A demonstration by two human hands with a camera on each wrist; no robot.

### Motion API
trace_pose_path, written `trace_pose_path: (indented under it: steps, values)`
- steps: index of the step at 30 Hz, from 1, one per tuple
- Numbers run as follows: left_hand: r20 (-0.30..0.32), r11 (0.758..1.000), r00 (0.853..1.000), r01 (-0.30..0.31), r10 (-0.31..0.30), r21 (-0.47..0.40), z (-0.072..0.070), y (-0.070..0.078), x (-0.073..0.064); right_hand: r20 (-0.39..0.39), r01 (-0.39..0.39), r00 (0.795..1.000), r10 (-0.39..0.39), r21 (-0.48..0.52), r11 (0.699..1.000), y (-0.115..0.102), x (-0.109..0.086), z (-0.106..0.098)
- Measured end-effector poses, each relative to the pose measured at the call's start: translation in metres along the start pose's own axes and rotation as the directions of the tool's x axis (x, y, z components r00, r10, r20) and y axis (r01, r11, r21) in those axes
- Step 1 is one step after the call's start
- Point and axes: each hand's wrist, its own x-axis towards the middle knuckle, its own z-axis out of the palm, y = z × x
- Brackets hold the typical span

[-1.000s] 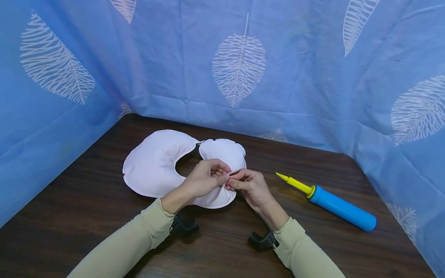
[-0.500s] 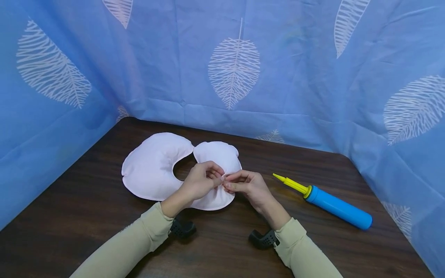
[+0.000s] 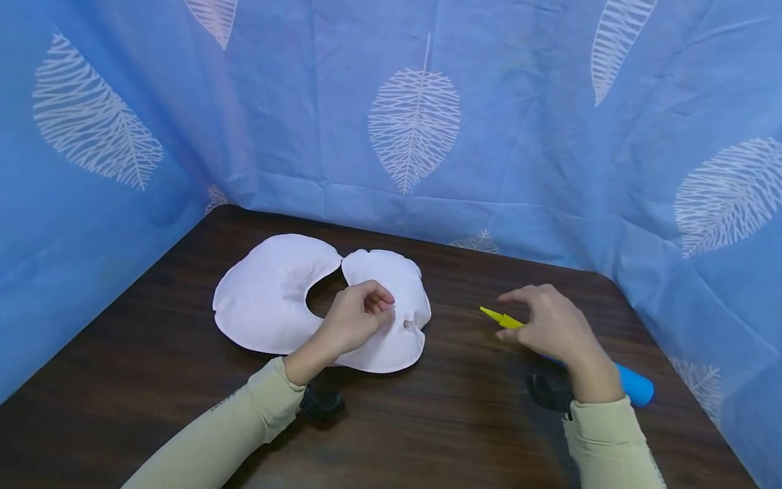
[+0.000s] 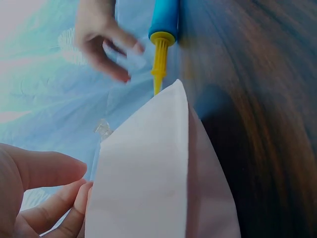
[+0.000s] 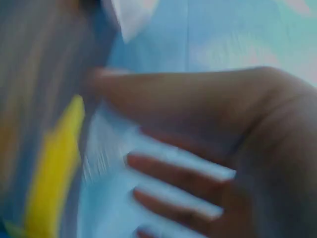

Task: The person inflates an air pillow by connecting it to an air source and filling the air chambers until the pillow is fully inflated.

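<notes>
A white inflatable neck pillow (image 3: 269,292) lies on the table, with a small clear valve (image 3: 408,324) standing up from its right arm. My left hand (image 3: 356,316) is over that arm, just left of the valve, its fingers loosely bent. Between its thumb (image 4: 54,169) and fingers there is a gap with nothing in it, in the left wrist view. My right hand (image 3: 552,326) hovers over a hand pump, thumb and fingers spread. The pump's yellow nozzle (image 3: 502,318) points left; its blue barrel (image 3: 635,386) is partly hidden beneath the hand.
The dark wooden table (image 3: 427,435) is bordered by blue curtains (image 3: 519,136) with white leaf prints at the back and both sides. Black wrist-worn devices (image 3: 322,402) hang below both wrists.
My right hand has left the valve on the pillow and moved right, over the pump, its fingers spreading. The valve now shows uncovered. My left hand has stayed nearly in place.
</notes>
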Motion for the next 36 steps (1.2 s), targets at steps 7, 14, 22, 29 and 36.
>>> trace_pose_path:
  steps: [7,14,22,29,36]
  values:
    - [0.002,1.0,1.0,0.009,-0.009,0.02,0.002,-0.002,0.001,0.214,-0.204,0.948,0.235,-0.16,0.966,0.057,-0.006,-0.015]
    - [0.003,1.0,1.0,0.02,-0.02,0.024,0.006,-0.002,0.002,0.211,-0.273,0.931,0.299,-0.142,0.951,0.075,-0.006,-0.012]
    - [0.008,1.0,1.0,-0.012,0.012,0.025,0.011,0.002,0.005,0.178,-0.33,0.92,0.349,-0.13,0.935,0.083,-0.01,-0.016]
    - [-0.042,0.991,0.993,-0.108,0.111,0.077,0.012,0.009,-0.001,0.082,-0.312,0.942,0.326,-0.147,0.939,0.073,-0.017,-0.018]
    - [0.052,0.787,0.969,-0.228,0.243,0.573,-0.004,0.06,0.013,-0.049,-0.149,0.989,0.141,-0.249,0.957,0.028,0.003,-0.018]
